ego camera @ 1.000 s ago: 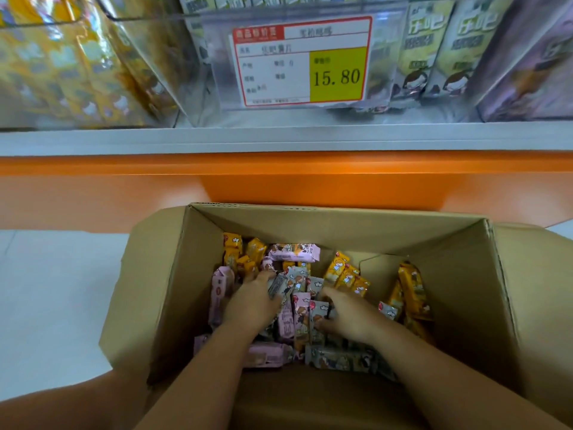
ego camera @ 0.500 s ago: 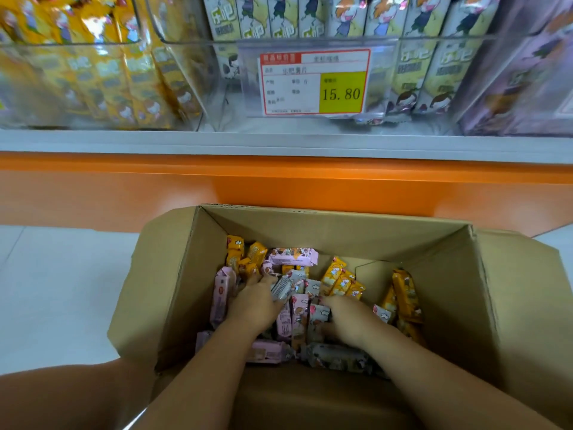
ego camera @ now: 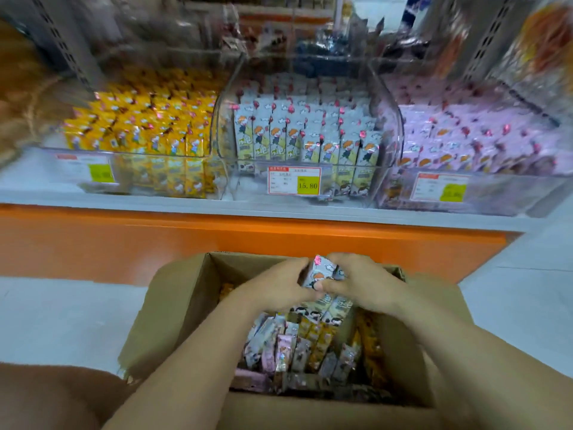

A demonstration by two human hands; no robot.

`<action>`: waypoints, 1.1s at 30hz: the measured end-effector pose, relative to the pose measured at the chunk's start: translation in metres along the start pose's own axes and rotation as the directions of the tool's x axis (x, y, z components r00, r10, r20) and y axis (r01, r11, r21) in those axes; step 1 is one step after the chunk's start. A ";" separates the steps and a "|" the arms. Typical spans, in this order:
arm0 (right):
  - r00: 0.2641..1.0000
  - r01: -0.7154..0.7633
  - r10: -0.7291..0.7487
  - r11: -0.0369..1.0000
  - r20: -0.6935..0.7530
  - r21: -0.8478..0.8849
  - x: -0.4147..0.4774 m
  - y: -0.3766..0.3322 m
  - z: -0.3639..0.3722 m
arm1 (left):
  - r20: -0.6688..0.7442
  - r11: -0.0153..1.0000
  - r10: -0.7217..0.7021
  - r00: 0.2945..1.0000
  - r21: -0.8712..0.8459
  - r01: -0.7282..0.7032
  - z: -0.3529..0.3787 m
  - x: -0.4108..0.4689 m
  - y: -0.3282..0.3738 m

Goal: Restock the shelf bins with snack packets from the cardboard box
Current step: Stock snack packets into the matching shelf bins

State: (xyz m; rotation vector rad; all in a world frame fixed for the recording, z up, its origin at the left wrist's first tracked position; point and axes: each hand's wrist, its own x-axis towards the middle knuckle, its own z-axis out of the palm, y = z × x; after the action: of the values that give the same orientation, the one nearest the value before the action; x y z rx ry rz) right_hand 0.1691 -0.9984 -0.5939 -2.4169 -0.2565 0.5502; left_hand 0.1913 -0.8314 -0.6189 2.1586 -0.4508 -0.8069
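Note:
The open cardboard box [ego camera: 173, 308] stands on the floor below me, with several yellow, pink and grey snack packets [ego camera: 297, 352] loose inside. My left hand [ego camera: 276, 283] and my right hand [ego camera: 362, 283] together grip a bunch of grey snack packets [ego camera: 322, 271], lifted above the box. On the shelf stand three clear bins: a left bin [ego camera: 161, 125] of yellow packets, a middle bin [ego camera: 307, 141] of grey packets and a right bin [ego camera: 471, 141] of pink packets.
An orange panel [ego camera: 217, 243] runs under the white shelf edge, right behind the box. Price tags [ego camera: 294, 180] hang on the bin fronts. White floor [ego camera: 62, 315] lies on both sides of the box. My knee [ego camera: 46, 395] shows at the lower left.
Both hands have come up out of the box with a bunch of grey packets held between them. My view has tilted up, so the three bins show from above.

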 end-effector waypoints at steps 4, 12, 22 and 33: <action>0.981 0.112 -0.118 0.993 -0.152 -0.046 -0.020 -0.035 -0.037 | -0.084 0.993 0.120 0.989 -0.006 -0.121 -0.036 -0.029 0.040; 0.849 0.288 -0.360 0.929 -0.388 -0.232 -0.030 -0.129 -0.111 | -0.423 0.935 0.351 0.835 0.203 -0.290 -0.120 -0.084 0.092; 0.855 0.169 -0.310 0.924 -0.416 -0.343 0.065 -0.159 -0.134 | -0.641 0.912 0.321 0.697 0.407 -0.045 -0.168 -0.074 0.056; 0.957 -0.222 0.026 0.710 -0.289 -0.669 0.132 -0.157 -0.108 | -0.596 0.883 0.346 0.725 0.467 -0.037 -0.173 -0.070 0.038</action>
State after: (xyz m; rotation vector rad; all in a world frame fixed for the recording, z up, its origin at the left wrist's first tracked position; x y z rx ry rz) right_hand 0.3284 -0.8937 -0.4614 -3.2376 -0.2077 0.1849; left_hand 0.2541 -0.7232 -0.4751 2.5537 -0.4904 0.2559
